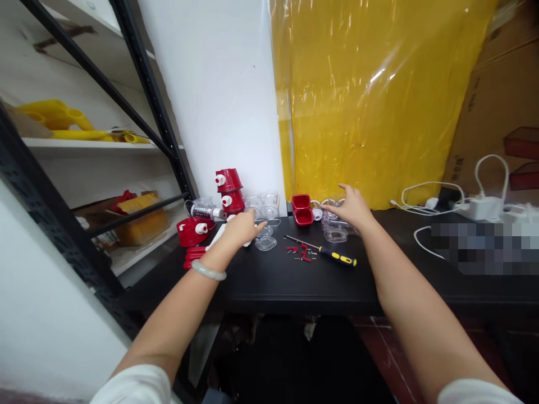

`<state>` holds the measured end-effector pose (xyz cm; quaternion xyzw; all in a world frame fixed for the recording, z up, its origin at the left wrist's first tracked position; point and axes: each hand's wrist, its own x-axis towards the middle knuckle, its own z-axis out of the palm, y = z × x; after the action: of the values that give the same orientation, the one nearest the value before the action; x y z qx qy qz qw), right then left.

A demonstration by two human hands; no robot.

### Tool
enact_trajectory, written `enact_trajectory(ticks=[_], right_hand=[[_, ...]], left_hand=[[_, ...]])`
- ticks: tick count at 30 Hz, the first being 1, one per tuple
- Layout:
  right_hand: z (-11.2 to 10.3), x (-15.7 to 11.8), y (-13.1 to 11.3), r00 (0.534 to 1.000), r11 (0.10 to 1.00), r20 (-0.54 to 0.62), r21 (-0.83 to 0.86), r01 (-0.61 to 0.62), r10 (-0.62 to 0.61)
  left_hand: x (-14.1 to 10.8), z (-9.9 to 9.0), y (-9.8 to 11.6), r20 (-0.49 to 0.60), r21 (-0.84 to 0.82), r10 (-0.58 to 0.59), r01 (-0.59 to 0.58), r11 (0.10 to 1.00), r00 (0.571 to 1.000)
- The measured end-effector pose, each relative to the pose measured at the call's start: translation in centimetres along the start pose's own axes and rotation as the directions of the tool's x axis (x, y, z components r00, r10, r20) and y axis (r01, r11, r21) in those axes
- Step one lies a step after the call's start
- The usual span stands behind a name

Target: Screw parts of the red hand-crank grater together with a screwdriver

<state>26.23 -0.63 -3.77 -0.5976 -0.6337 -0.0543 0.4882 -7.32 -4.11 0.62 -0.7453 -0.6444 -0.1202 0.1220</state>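
Got a black-framed shelf rack (148, 84) on the left, plus a big shiny yellow plastic sheet (370, 101) up behind a black table (278, 283). Down to the hands, then. For the right hand (351, 209), can see thumb and index finger stretched wide apart, right at the clear plastic pieces (336, 233) toward the back of the table; can't tell if actually touching them. For the left hand (243, 227), can make out thumb sticking out sideways and index finger pointing forward, with a clear gap between; can't see the other fingers well, nor any contact with the white part (215, 238) just under it. Also got two red housings (236, 180) stacked beyond the left hand, and red cups (301, 202) between the two hands, near the yellow sheet. Next size down, clear plastic cups (269, 205) just past the left hand. Then a yellow-and-black screwdriver (337, 256), lying flat with handle toward the right. Last and tiniest, small red clips (292, 248) and loose screws (297, 258) scattered beside the shaft.
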Motion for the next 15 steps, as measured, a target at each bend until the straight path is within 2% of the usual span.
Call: enact_trajectory(ticks=[4,7,8,10,12,15], right_hand=[[0.9,0.3,0.8,1.0,1.0,0.008,0.017,-0.02,0.02],[1.6,0.5,1.5,0.999,0.998,-0.006,0.05,-0.041,0.042],[1.8,0.5,1.7,0.999,0.997,-0.006,0.065,-0.044,0.045],[1.9,0.6,1.8,0.999,0.995,-0.014,0.089,-0.042,0.043],[1.4,0.7,1.5,0.998,0.995,-0.053,0.097,-0.028,0.033],[-0.2,0.9,0.4,0.979,0.99,-0.201,0.137,-0.013,0.04]], left_hand=[[1.5,1.5,5.0,-0.053,-0.224,0.195,-0.202,0.954,0.979],[2.9,3.4,7.1,-0.173,-0.434,0.369,-0.407,0.804,0.913],[3.1,4.1,7.5,-0.23,-0.496,0.421,-0.478,0.725,0.877],[3.3,5.4,7.9,-0.337,-0.577,0.455,-0.562,0.592,0.825],[3.1,6.5,7.8,-0.399,-0.589,0.43,-0.586,0.556,0.81],[2.7,7.4,7.2,-0.45,-0.554,0.424,-0.618,0.557,0.786]])
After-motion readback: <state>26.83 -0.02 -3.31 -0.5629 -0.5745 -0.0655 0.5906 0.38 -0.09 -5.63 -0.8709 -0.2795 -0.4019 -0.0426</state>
